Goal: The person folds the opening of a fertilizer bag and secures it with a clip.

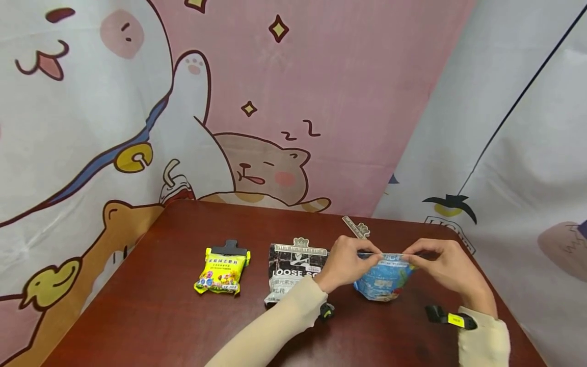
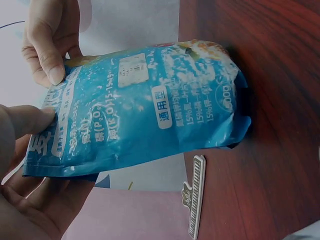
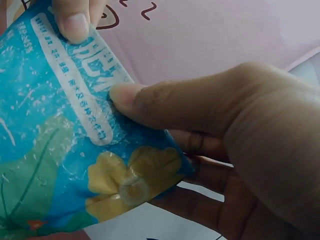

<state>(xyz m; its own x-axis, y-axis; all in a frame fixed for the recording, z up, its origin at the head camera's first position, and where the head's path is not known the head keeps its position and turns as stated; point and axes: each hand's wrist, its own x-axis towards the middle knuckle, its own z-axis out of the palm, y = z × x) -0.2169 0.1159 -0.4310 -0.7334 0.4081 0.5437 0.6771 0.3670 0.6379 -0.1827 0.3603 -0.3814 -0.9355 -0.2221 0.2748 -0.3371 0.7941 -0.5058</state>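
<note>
A blue plastic bag (image 1: 384, 280) of fertilizer, printed with white text and flowers, stands upright on the table between both hands. My left hand (image 1: 347, 261) pinches its top edge near the left corner, thumb on the printed face. At the other end of that edge, my right hand (image 1: 451, 267) pinches the bag, its thumb (image 3: 145, 102) flat beside a yellow flower print. The top edge is pulled straight between the two hands. Behind the bag lies a loose clip (image 2: 197, 197) with a ruler-like bar and a crown-shaped tab, close to my left hand in the head view.
Left of the hands lies a black and white bag (image 1: 293, 275) with a similar clip (image 1: 300, 246) along its top, partly hidden by my left arm. Farther left is a yellow packet (image 1: 223, 271) with a black clip (image 1: 231, 248). The dark red table (image 1: 151, 306) meets a cartoon-printed cloth.
</note>
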